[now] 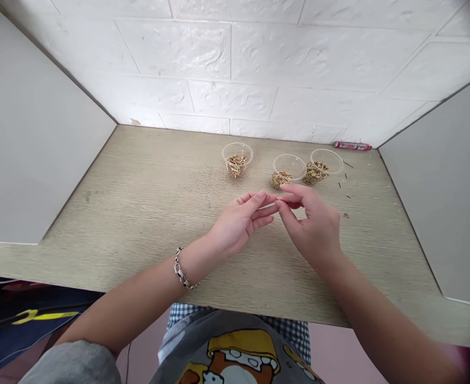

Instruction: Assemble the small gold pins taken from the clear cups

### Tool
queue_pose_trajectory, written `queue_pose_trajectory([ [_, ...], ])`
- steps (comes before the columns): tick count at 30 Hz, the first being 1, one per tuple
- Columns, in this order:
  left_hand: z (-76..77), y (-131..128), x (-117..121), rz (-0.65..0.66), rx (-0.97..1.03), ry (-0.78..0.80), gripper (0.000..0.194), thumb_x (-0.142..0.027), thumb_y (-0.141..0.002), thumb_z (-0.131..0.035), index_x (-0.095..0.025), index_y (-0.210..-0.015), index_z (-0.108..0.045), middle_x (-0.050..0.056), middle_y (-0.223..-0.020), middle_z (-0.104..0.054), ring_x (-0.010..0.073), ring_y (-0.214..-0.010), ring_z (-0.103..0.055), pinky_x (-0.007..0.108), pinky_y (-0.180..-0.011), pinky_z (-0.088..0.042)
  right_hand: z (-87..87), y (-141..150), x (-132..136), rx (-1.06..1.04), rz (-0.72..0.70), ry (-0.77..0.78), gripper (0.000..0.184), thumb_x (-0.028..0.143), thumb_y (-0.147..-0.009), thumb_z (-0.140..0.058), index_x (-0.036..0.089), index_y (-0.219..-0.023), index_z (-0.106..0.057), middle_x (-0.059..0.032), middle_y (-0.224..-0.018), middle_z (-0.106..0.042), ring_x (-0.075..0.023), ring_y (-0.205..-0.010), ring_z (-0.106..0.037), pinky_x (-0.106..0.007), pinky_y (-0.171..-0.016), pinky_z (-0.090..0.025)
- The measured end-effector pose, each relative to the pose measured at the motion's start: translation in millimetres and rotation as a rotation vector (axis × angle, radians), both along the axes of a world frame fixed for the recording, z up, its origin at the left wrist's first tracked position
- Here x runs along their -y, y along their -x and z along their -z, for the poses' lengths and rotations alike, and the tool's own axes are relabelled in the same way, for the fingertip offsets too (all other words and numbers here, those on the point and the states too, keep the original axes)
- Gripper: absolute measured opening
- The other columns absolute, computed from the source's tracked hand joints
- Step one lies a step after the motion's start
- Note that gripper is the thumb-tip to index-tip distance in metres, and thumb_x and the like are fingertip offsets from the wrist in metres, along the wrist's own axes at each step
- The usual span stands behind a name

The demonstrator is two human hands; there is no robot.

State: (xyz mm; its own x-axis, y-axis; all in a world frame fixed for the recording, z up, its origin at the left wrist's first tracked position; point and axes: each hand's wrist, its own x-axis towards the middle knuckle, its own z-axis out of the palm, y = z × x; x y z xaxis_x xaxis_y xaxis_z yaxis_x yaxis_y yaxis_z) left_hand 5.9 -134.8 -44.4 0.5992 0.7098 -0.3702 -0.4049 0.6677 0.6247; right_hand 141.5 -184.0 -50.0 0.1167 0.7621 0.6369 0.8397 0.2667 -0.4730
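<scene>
My left hand (240, 221) and my right hand (310, 224) meet fingertip to fingertip above the middle of the wooden table (146, 213). Both pinch a tiny brass-coloured piece (278, 198) between them; it is too small to name. Just behind the hands stand three clear plastic cups holding small brass-coloured parts: the left cup (237, 159), the middle cup (287, 171) and the right cup (321, 166). A metal bracelet (182, 271) is on my left wrist.
A red tube-like object (352, 145) lies against the white brick wall at the back right. A few small dark bits (343, 191) are scattered right of the cups. Grey side panels close in the table on both sides.
</scene>
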Motion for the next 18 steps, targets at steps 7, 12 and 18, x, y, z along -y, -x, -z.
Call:
queue_pose_trajectory([
  [7,1.3,-1.9,-1.3,-0.039,-0.018,0.009,0.01,-0.022,-0.082,-0.06,-0.013,-0.079,-0.062,0.003,-0.085,-0.068,0.0091,-0.081,-0.063,0.021,-0.074,-0.048,4.0,-0.3,-6.9,0.192,-0.016,-0.022,0.015,0.016,-0.086,-0.051,0.017,-0.09,-0.066,-0.0056,-0.083,-0.07,-0.0176,-0.078,-0.064,-0.03,-0.071,-0.051],
  [12,1.7,-2.2,-1.7,-0.063,-0.054,-0.008,0.01,-0.022,-0.08,-0.062,-0.013,-0.077,-0.062,0.002,-0.085,-0.068,0.0096,-0.082,-0.064,0.019,-0.071,-0.048,5.7,-2.5,-9.7,0.128,-0.023,0.031,0.017,0.017,-0.085,-0.052,0.02,-0.085,-0.069,-0.0042,-0.08,-0.067,-0.0167,-0.074,-0.061,-0.031,-0.068,-0.05],
  [18,3.3,-1.7,-2.5,-0.053,-0.068,-0.017,0.011,-0.023,-0.08,-0.062,-0.013,-0.076,-0.061,0.002,-0.081,-0.069,0.0089,-0.077,-0.064,0.019,-0.071,-0.048,-0.6,-4.4,-7.7,0.089,-0.035,0.115,0.014,0.016,-0.081,-0.056,0.019,-0.081,-0.069,-0.0034,-0.074,-0.063,-0.0143,-0.067,-0.058,-0.028,-0.061,-0.047],
])
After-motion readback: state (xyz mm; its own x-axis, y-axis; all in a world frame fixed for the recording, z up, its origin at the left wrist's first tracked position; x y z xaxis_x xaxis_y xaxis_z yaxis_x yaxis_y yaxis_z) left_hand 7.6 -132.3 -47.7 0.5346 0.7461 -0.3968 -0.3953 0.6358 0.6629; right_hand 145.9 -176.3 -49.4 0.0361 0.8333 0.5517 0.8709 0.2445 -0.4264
